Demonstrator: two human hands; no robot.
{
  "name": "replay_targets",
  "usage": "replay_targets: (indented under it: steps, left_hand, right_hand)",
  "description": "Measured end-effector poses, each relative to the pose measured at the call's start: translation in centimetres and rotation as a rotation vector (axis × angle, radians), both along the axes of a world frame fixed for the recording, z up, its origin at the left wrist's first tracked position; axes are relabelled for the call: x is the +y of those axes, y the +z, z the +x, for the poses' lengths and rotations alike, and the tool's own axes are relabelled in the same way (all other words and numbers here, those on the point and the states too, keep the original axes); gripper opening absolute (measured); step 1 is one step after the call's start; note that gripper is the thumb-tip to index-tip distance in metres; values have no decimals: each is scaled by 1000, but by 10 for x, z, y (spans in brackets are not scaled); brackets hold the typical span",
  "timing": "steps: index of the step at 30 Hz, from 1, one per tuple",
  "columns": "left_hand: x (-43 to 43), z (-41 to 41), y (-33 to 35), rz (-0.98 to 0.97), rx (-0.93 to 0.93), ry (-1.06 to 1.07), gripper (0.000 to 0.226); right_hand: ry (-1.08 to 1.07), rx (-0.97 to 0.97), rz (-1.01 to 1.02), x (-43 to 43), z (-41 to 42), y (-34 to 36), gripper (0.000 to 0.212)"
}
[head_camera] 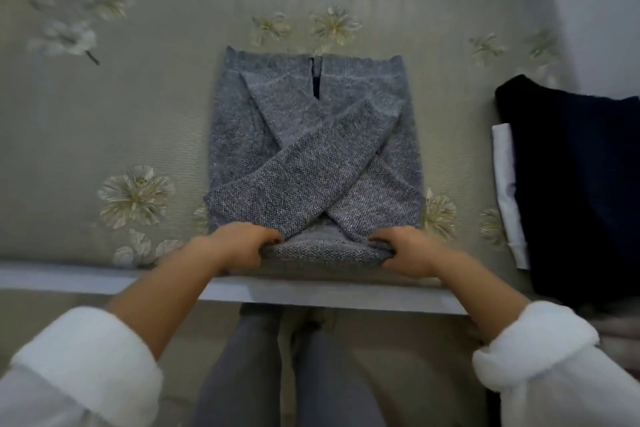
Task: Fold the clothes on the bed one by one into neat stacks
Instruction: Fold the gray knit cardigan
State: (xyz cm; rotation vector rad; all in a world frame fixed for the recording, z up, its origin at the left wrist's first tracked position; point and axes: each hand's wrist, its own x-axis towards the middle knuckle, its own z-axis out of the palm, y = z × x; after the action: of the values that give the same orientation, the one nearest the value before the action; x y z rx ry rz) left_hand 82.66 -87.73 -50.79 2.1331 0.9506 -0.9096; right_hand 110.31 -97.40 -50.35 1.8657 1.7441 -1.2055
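A grey knitted sweater (311, 135) lies flat on the bed, its sides folded in and its two sleeves crossed over the front. Its bottom hem is lifted slightly off the bed near the front edge. My left hand (239, 246) grips the hem's left corner, fingers curled over the fabric. At the hem's right corner, my right hand (401, 253) grips it the same way. Both forearms reach in from below, with white sleeves pushed up.
The bed cover (138, 107) is grey-green with pale flower prints. A dark navy folded garment (581, 177) lies at the right on top of a white one (507, 191). The bed's pale front edge (329, 295) runs across, with my legs below it.
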Motion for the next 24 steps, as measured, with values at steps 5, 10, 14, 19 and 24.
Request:
replay_targets:
  steps: [5, 10, 14, 19, 24]
  left_hand:
    - [-38, -10, 35, -396, 148, 20, 57]
    - [-27, -17, 51, -530, 253, 73, 54]
    - [23, -20, 60, -331, 142, 164, 28]
    - [100, -15, 66, -31, -6, 179, 26]
    - [158, -16, 51, 200, -221, 433, 22]
  right_hand:
    - [76, 118, -375, -27, -1, 29, 40]
    - [104, 131, -485, -12, 8, 44, 43]
    - [-2, 114, -249, 29, 27, 52, 32]
    - [-356, 154, 2, 87, 50, 54, 37]
    - [-738, 198, 275, 129, 56, 33, 57]
